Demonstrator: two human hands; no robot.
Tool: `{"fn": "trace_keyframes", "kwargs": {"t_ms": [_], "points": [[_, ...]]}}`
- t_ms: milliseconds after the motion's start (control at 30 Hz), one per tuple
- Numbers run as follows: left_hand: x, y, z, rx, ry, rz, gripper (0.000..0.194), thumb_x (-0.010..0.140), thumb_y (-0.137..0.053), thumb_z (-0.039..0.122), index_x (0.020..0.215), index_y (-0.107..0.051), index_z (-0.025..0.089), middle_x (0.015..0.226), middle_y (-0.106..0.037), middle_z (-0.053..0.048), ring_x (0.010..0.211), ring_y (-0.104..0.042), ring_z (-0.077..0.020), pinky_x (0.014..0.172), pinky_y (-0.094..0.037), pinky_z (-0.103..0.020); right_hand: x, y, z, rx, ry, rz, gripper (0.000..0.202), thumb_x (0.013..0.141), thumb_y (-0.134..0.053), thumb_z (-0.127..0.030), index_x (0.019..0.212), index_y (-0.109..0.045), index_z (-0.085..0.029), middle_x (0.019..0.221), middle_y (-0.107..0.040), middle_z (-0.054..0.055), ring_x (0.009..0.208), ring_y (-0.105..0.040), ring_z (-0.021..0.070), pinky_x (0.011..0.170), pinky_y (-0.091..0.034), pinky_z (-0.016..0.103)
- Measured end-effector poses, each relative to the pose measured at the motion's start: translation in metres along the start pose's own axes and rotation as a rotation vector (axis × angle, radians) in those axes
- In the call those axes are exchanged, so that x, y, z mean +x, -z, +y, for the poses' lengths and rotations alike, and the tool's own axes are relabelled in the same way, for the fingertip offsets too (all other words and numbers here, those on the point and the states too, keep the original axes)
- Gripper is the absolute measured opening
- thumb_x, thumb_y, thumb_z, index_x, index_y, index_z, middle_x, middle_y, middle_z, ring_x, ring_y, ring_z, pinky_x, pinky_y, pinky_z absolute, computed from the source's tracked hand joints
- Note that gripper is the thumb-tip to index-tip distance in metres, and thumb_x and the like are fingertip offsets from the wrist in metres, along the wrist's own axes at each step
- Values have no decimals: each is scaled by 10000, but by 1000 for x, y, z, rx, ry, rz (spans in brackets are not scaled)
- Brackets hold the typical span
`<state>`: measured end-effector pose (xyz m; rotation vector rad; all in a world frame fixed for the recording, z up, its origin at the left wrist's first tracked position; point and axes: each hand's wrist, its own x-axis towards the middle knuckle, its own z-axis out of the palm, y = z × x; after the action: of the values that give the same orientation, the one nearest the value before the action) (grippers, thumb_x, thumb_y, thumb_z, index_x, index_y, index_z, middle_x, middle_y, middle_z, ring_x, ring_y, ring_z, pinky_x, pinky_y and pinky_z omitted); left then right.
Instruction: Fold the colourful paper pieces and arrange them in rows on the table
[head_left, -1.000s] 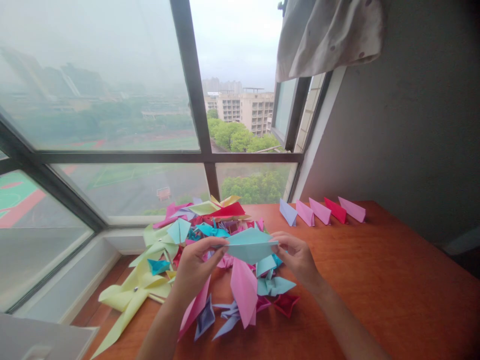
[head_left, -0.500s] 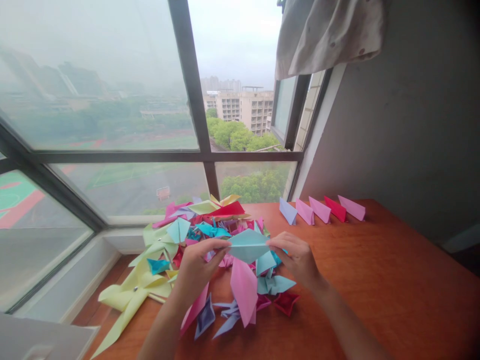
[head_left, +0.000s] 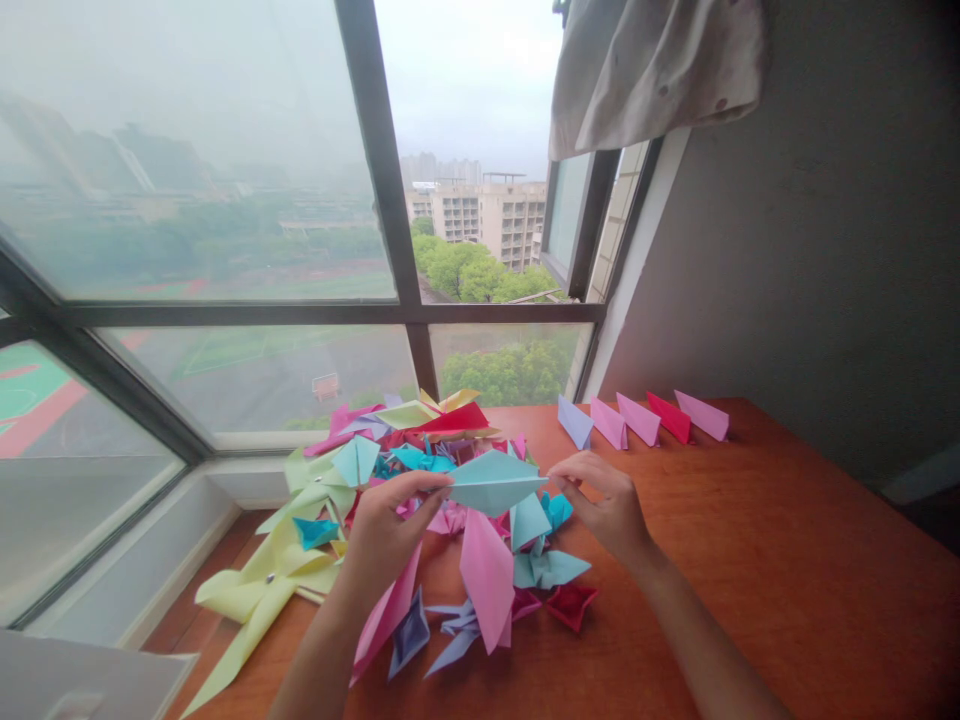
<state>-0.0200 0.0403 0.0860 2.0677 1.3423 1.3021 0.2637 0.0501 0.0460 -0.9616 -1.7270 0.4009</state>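
Note:
A light blue folded paper plane (head_left: 496, 484) is held level above the pile of origami. My left hand (head_left: 397, 525) pinches its left end between thumb and fingers. At its right tip, my right hand (head_left: 604, 505) has thumb and fingertips pressed together on the pointed end. Below the plane, a pink folded paper (head_left: 486, 585) stands out from the pile, and a light blue origami piece (head_left: 551, 568) lies to its right.
Five folded paper planes, one of them red (head_left: 670, 417), stand in a row at the back right of the wooden table (head_left: 757, 560). A yellow pinwheel (head_left: 274, 575) lies at left. Windows (head_left: 247, 380) rise behind, with a curtain (head_left: 660, 70) above.
My left hand has shifted slightly left with the light blue plane. My right hand has moved a little right and now grips nearer the plane's tip, so more of its right end shows.

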Motion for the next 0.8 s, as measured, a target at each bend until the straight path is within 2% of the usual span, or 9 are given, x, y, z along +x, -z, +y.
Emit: {"fn": "trace_keyframes", "kwargs": {"t_ms": [100, 200, 333, 433, 533, 633, 700, 733, 800], "points": [[0, 4, 0, -2, 24, 28, 126, 843, -654, 274, 865, -751, 196, 808, -766, -30, 706, -708, -181, 682, -573, -257, -2, 0, 3, -6, -22, 14, 111, 886, -633, -270, 957, -706, -224, 803, -684, 31, 703, -607, 164, 673, -507, 302], [0, 3, 1, -24, 12, 11, 117, 843, -657, 261, 865, -749, 193, 803, -763, -30, 704, -703, -176, 702, -575, -262, -4, -5, 4, 12, -27, -47, 207, 874, -651, -288, 1069, -685, -223, 762, -661, 14, 671, -591, 154, 664, -503, 295], [-2, -2, 2, -67, 16, -16, 123, 849, -661, 264, 910, -743, 195, 847, -764, -38, 712, -702, -173, 718, -582, -273, -3, -7, 4, 8, 18, -136, 153, 911, -595, -292, 937, -733, -231, 792, -662, 38, 707, -600, 160, 653, -495, 287], [-2, -4, 0, -118, 80, 26, 212, 862, -655, 291, 1042, -705, 188, 940, -757, -56, 782, -715, -185, 726, -588, -279, 1, 6, 10, -29, 12, -112, 174, 891, -625, -342, 831, -748, -234, 805, -676, 47, 717, -605, 172, 640, -486, 285], [-1, -3, -5, -139, 109, 57, 233, 875, -642, 310, 1069, -685, 189, 979, -747, -59, 885, -715, -201, 778, -585, -287, 5, 36, 31, -86, -125, 108, 227, 844, -671, -421, 824, -743, -206, 788, -686, 46, 693, -602, 178, 641, -484, 291], [-1, 0, -8, -96, 89, 41, 175, 885, -625, 313, 989, -704, 196, 972, -741, -51, 885, -708, -196, 791, -573, -283, 3, 82, 69, -124, -343, 467, 331, 811, -677, -476, 848, -719, -150, 724, -672, 45, 664, -603, 176, 604, -465, 278], [-1, 0, -8, -64, 63, 25, 165, 889, -618, 311, 968, -709, 199, 966, -739, -49, 881, -704, -197, 779, -568, -280, 0, 119, 98, -209, -420, 717, 372, 786, -683, -485, 810, -697, -115, 660, -652, 53, 602, -588, 162, 571, -448, 272], [-1, 1, -7, -49, 51, 20, 166, 891, -614, 309, 970, -709, 199, 967, -738, -51, 883, -703, -199, 775, -566, -281, -2, 138, 110, -302, -448, 793, 381, 794, -661, -485, 796, -694, -106, 648, -653, 72, 577, -581, 160, 554, -438, 276], [-2, 0, -6, -23, 29, 14, 168, 894, -609, 307, 973, -708, 197, 970, -738, -54, 881, -702, -201, 769, -563, -280, -4, 176, 130, -389, -475, 842, 355, 804, -646, -437, 767, -686, -86, 658, -666, 134, 553, -571, 164, 530, -409, 297]]}}
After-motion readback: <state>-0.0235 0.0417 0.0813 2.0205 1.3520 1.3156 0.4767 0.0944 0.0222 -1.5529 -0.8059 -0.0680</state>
